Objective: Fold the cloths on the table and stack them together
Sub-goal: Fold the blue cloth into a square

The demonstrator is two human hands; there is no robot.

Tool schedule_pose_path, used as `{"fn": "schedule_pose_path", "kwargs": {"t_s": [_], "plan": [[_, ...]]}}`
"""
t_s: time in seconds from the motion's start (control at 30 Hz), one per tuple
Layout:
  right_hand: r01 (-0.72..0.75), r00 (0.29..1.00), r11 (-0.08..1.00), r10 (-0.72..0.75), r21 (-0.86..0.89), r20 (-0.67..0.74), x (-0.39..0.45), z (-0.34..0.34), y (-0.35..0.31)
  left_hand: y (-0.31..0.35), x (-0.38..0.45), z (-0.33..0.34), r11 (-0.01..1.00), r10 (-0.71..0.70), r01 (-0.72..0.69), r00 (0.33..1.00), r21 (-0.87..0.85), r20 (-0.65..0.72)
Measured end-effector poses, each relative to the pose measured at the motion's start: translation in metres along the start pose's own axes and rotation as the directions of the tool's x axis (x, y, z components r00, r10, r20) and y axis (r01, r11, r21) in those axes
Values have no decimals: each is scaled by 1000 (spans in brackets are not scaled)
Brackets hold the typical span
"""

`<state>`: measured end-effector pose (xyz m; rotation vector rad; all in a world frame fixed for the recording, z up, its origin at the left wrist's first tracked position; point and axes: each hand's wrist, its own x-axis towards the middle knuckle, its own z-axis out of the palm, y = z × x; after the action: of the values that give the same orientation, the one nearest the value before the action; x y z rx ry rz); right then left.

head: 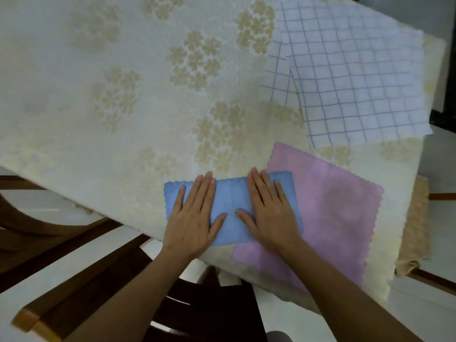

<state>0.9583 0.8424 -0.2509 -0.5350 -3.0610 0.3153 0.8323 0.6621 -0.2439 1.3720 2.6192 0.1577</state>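
Flat, both the left hand and right hand press a folded blue cloth, scallop-edged.

Both forearms are bare from wrist to the frame's lower edge — no sleeves, cuffs or watch show. The left hand and the right hand wear no gloves or rings (fingernails short and unpainted, as far as the blur allows).

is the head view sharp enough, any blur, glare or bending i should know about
Head view: soft, dim, even light, no hard glare; blue cloth and both hands, left and right, read clearly; table edge looks tilted by the wide angle; lower-left wooden furniture is smeared.
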Motion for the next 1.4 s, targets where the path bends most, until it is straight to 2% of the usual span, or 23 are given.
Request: {"fn": "schedule_pose_path", "kwargs": {"t_s": [0.1,0.2,0.5,0.6,0.7,0.83,1.0,1.2,1.3,1.4], "plan": [[-76,997,997,77,-22,11,-7,-7,20,-21,-3,-6,998,-44,45,999,33,-8],[-66,996,997,69,-44,57,-10,-7,30,-27,-6,-6,999,-18,18,1000,44,-7],[-61,997,998,62,-26,39,-8,-13,28,-26,-3,-14,993,25,-28,999,114,26],[-109,993,994,109,-9,-43,-11,-25,27,-19,9,-32,991,113,-111,993,77,-27],[-166,969,985,154,-49,-191,-22,-46,33,-4,36,-49,964,263,-259,962,68,-75],[-269,906,963,240,-36,-348,-43,-63,40,24,78,-69,849,527,-518,845,106,-96],[-340,888,940,315,-18,-333,-63,-71,42,67,123,-83,634,768,-742,638,219,-59],[-485,855,872,460,-57,-240,-72,-70,43,100,159,-80,413,897,-869,440,271,44],[-537,830,841,511,-69,-224,-72,-67,41,106,170,-69,340,928,-902,367,268,58],[-555,810,830,524,-57,-265,-69,-62,38,111,179,-59,278,946,-923,312,267,93]]}}
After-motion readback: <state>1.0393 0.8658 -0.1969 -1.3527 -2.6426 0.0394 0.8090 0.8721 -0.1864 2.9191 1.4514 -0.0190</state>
